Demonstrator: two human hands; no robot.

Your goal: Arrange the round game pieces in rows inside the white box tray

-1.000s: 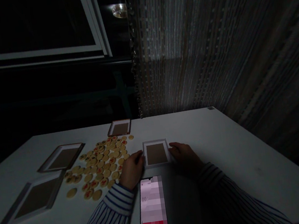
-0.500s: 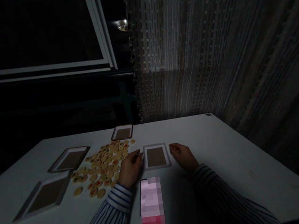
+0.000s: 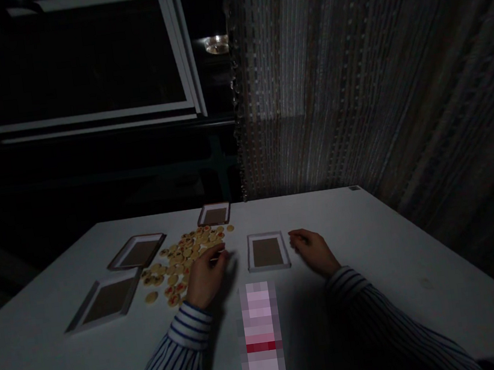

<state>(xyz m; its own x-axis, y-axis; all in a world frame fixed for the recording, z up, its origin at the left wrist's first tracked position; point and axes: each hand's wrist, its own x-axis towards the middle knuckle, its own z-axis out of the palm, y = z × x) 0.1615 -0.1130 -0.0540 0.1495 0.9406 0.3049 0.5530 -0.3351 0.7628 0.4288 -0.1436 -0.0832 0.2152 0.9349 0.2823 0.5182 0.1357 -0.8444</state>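
Shallow tray (image 3: 268, 252) flat on counter (image 3: 402, 292), between both hands. Left hand (image 3: 205, 278): left of tray, apart, near round pieces (image 3: 178, 257); grip loosely curled, contents not discernible. Right hand (image 3: 316, 251): just right of tray; grip likewise curled, contents not discernible.

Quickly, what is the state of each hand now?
Left hand: loosely curled, beside the round pieces, nothing visibly held.
Right hand: loosely curled, beside a tray, nothing visibly held.

The discs (image 3: 187, 252) look like matt wood, the tabletop (image 3: 407, 291) smooth, the sleeves (image 3: 172, 358) cloth.
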